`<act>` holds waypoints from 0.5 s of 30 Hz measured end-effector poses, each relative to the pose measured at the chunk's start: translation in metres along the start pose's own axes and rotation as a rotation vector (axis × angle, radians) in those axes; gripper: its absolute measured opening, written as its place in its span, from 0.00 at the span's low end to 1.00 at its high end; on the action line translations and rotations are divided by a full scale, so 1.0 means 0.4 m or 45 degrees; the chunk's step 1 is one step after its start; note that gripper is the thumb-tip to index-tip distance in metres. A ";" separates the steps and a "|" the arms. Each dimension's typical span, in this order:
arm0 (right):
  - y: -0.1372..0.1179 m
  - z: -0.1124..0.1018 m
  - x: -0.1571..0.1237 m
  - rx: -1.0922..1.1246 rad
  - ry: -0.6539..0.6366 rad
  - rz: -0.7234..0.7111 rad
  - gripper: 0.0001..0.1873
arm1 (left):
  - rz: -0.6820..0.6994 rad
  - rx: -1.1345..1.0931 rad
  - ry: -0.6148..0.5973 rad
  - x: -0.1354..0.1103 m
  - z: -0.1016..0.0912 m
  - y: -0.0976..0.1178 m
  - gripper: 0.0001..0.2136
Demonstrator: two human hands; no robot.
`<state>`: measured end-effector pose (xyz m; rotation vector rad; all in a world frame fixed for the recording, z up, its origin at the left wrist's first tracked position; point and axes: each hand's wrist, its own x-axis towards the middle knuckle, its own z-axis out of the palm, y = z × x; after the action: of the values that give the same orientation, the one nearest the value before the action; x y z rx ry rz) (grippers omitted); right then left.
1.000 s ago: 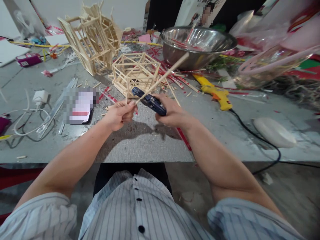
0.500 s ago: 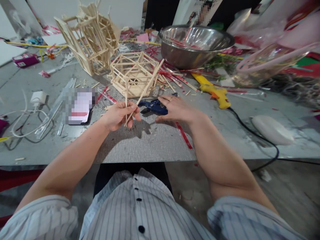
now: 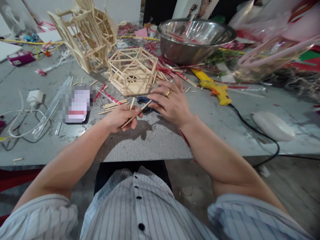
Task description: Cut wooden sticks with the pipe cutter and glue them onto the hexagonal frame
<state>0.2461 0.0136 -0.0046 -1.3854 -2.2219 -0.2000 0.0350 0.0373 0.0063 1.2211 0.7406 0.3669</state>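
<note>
My left hand (image 3: 122, 118) is closed around two thin wooden sticks (image 3: 132, 104), which cross at its fingertips. The longer one slants up to the right, toward my right hand (image 3: 171, 103). There the thumb and forefinger pinch its far end, while the other fingers are raised and a ring shows on one. Behind those fingers lies a blue hand cutter (image 3: 143, 100), mostly hidden. Just beyond both hands stands a six-sided stick frame (image 3: 132, 71). Several loose sticks (image 3: 112, 106) lie beside my left hand.
A taller stick structure (image 3: 85, 36) stands at the back left. A steel bowl (image 3: 196, 41) and a yellow glue gun (image 3: 212, 86) are to the right, the gun's black cord (image 3: 257, 128) trailing over the table edge. A phone (image 3: 78, 105) and white charger (image 3: 36, 96) lie left.
My right hand has left the blue cutter, rising and moving left to the end of a stick. The sticks in my left hand have tipped and show shorter.
</note>
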 end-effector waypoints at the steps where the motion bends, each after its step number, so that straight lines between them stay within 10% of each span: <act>1: 0.002 0.000 0.000 0.016 -0.023 0.017 0.15 | 0.003 0.028 0.012 0.000 0.002 -0.001 0.12; 15: 0.017 0.037 -0.010 -0.086 0.327 -0.060 0.20 | 0.058 0.009 0.133 -0.010 0.044 0.005 0.13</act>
<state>0.2484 0.0193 -0.0202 -1.2648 -2.0514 -0.4475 0.0446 0.0231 0.0122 1.2345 0.8048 0.4688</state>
